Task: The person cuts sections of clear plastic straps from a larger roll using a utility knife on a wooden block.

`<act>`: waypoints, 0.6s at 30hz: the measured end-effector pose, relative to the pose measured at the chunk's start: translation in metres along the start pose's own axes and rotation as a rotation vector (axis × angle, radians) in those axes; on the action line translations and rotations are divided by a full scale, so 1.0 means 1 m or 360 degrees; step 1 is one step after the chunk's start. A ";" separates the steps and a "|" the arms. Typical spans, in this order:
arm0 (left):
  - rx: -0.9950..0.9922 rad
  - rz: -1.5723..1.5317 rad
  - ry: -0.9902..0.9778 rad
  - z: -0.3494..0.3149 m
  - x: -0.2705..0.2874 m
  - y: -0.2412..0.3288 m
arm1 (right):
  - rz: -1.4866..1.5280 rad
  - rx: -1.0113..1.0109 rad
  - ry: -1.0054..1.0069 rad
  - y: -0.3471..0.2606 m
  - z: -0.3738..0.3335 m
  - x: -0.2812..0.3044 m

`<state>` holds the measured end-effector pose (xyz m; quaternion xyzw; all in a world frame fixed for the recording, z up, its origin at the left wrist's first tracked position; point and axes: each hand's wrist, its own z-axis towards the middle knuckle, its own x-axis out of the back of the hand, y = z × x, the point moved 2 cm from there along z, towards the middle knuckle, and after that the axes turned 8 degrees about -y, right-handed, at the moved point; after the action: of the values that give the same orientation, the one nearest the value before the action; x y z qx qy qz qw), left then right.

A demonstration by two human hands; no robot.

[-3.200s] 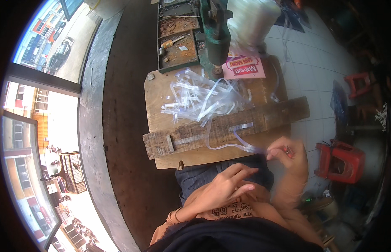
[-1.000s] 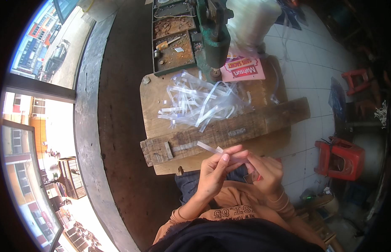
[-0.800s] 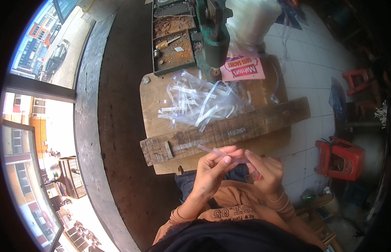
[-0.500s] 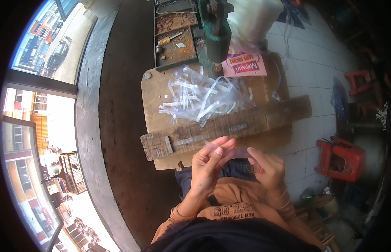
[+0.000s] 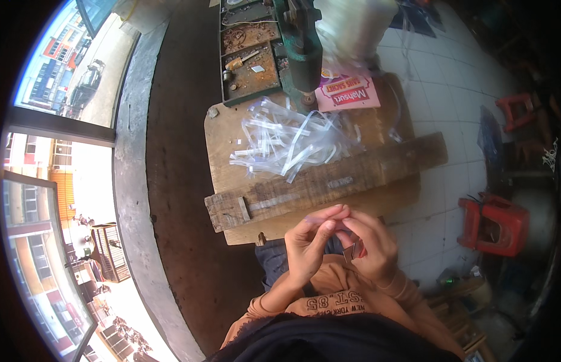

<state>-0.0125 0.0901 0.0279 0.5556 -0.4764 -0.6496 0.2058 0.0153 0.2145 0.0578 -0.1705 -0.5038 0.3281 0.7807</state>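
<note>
Both hands meet above my lap, just in front of the wooden plank. My left hand (image 5: 307, 247) is closed in a pinch, its fingertips touching those of the right. A thin clear plastic strip is mostly hidden between the fingers. My right hand (image 5: 377, 247) curls around a small red-handled blade (image 5: 349, 252), whose flat metal end sticks out toward the left hand. Beyond the plank, a tangled heap of clear and white plastic strips (image 5: 292, 139) lies on the wooden table (image 5: 220, 142).
The long wooden plank (image 5: 316, 187) crosses the table's near side. Behind the heap stands a green metal press (image 5: 303, 66), with a compartment tray (image 5: 256, 78) of small parts on its left and a pink printed packet (image 5: 348, 93) on its right. A red stool (image 5: 494, 226) stands on the tiled floor.
My hands have come together: the right moved left and the left moved slightly right, so the fingertips now touch. The strip stretched between them earlier is now mostly hidden.
</note>
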 end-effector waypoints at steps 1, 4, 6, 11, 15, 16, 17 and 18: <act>0.0012 0.0076 0.0028 0.000 -0.002 0.000 | 0.0004 0.0003 0.0037 0.002 -0.002 -0.001; 0.0006 0.0229 0.0060 0.003 -0.006 0.003 | 0.0015 -0.0054 0.0058 0.004 -0.004 -0.005; -0.0081 0.0366 0.0053 0.004 -0.003 0.002 | -0.0077 -0.0032 0.0015 0.001 -0.005 -0.006; -0.0193 0.1141 0.0062 0.007 -0.006 0.015 | -0.0179 -0.0048 -0.0051 0.003 -0.004 -0.013; -0.0108 0.1063 0.0027 0.011 -0.001 0.019 | -0.0101 -0.0026 -0.0120 0.007 -0.004 -0.016; -0.0135 0.1084 -0.0020 0.012 0.003 0.022 | -0.0063 -0.0023 -0.0162 0.006 -0.001 -0.015; -0.0160 0.1100 -0.0074 0.014 0.009 0.021 | -0.0030 -0.0027 -0.0203 0.007 0.001 -0.016; -0.0184 0.1116 -0.0129 0.015 0.013 0.019 | -0.0022 -0.0033 -0.0226 0.007 0.000 -0.016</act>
<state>-0.0350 0.0767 0.0358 0.3196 -0.6084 -0.5869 0.4282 0.0083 0.2087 0.0430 -0.1515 -0.5624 0.3287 0.7434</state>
